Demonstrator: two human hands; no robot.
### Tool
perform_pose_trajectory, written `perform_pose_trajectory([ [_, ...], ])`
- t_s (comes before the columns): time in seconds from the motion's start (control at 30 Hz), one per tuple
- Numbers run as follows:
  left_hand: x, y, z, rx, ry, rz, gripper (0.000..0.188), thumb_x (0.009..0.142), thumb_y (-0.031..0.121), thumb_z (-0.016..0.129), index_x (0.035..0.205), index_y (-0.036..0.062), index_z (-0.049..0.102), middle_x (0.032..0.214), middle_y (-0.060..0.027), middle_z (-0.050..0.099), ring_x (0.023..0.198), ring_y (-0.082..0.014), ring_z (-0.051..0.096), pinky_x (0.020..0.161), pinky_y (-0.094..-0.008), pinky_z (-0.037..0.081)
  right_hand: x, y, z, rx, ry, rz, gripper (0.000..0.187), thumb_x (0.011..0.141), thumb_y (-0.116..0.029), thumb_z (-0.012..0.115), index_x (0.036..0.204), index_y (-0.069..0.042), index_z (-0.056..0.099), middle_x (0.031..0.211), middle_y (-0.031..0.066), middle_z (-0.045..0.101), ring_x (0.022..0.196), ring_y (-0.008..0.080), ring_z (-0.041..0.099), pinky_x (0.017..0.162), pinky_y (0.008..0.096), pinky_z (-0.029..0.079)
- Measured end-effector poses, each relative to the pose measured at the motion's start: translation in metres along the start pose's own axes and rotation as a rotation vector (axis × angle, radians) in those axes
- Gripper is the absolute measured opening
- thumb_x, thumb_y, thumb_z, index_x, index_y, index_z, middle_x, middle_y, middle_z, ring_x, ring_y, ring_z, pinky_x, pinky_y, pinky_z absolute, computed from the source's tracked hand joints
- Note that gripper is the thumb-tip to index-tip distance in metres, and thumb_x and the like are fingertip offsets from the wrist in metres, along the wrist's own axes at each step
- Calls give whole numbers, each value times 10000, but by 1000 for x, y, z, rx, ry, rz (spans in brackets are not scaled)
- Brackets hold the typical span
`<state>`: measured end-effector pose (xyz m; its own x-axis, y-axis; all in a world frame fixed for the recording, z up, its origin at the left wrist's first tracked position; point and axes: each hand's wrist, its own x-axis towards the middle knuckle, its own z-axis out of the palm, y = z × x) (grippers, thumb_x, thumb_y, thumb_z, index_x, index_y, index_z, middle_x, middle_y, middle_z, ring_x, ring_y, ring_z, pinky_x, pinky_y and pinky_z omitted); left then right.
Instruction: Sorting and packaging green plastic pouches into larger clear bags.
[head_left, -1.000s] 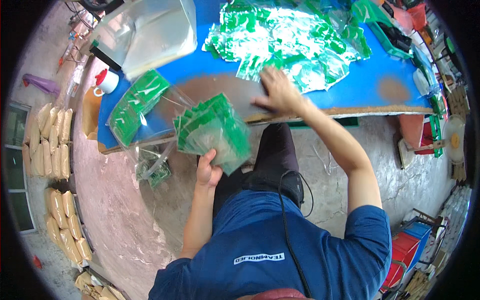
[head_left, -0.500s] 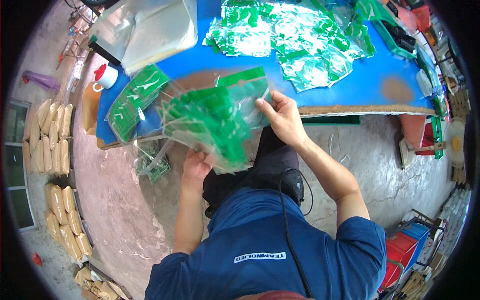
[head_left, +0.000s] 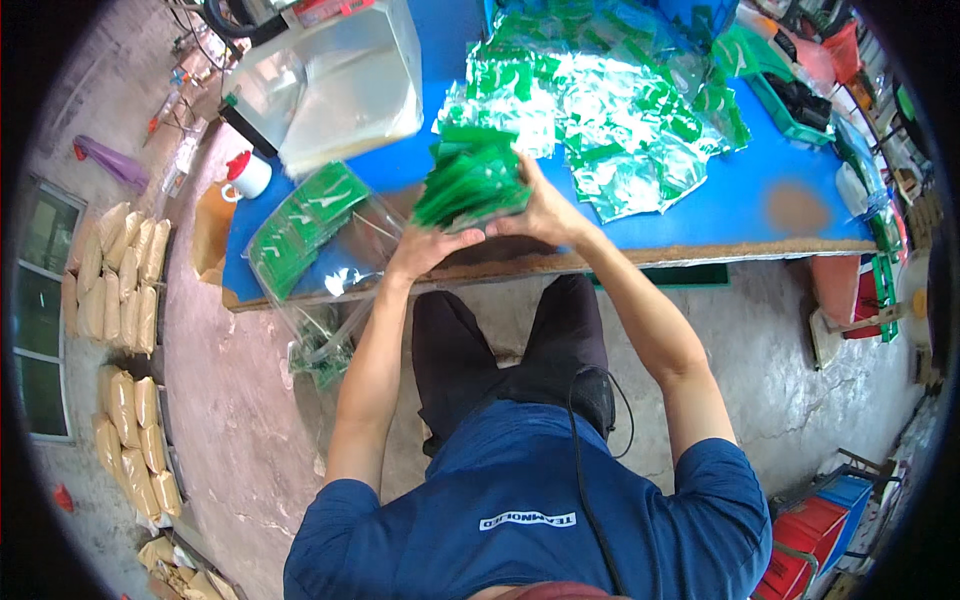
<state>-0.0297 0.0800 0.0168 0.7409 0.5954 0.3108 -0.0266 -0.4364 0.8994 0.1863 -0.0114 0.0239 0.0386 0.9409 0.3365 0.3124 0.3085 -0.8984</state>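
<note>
Between my two hands is a thick bundle of green plastic bags, held above the near edge of the blue table. My left hand grips the bundle's lower left side. My right hand is closed round its right side, and the two thumbs come close together at the bottom. Left of my left hand lies a clear bag holding flat green packets; its plastic droops over the table edge. A wide heap of shiny green and clear bags spreads behind and right of my hands.
A stack of clear plastic sheets stands at the back left, near a white mug with a red lid. A green tray with dark things sits at the far right. Filled tan sacks are piled at left.
The bags, earlier fanned out and hanging below the table edge, are now gathered into a compact bundle higher up. My left hand has risen and come close to my right.
</note>
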Motion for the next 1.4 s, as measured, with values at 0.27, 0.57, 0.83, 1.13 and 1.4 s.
perform_pose_trajectory([
  [0.27, -6, -29, 9, 491, -27, -12, 1160, 625, 473, 912, 1481, -2, 291, 1495, -234, 360, 1436, -376, 289, 1190, -469, 220, -30, 11, -4, -93, 28, 133, 962, 642, -238, 923, 1401, -37, 366, 1304, 178, 559, 1219, 317, 552, 1035, 397, 435],
  [0.57, 17, -1, 25, -146, -103, 46, 1081, 742, 218, 882, 1543, 42, 178, 1469, -113, 420, 1368, -222, 394, 1145, -405, 327, -6, 20, 1, -112, -8, -9, 936, 661, -272, 897, 1388, -25, 362, 1265, 205, 565, 1210, 325, 554, 1031, 399, 434],
  [0.83, 13, -8, 39, -482, 325, -2, 920, 720, 46, 868, 1478, 34, 345, 1353, -104, 531, 1204, -204, 549, 1027, -349, 464, -18, 12, 20, -260, 64, -35, 953, 679, -248, 888, 1405, -19, 314, 1247, 239, 574, 1179, 381, 581, 999, 444, 466],
  [1.13, 13, -15, 42, -188, 156, -9, 749, 719, 142, 891, 1344, 47, 489, 1209, -66, 623, 1136, -184, 589, 986, -345, 479, -16, 30, 12, -203, 35, 55, 895, 689, -244, 879, 1381, -41, 349, 1244, 232, 593, 1151, 382, 601, 961, 437, 486],
  [1.4, 11, -9, 59, -387, 240, 7, 788, 744, 146, 877, 1389, 38, 437, 1283, -73, 586, 1214, -196, 544, 1034, -357, 461, -16, 40, 18, 27, 136, 41, 798, 719, -218, 862, 1364, -31, 430, 1238, 163, 609, 1149, 288, 597, 970, 391, 478],
])
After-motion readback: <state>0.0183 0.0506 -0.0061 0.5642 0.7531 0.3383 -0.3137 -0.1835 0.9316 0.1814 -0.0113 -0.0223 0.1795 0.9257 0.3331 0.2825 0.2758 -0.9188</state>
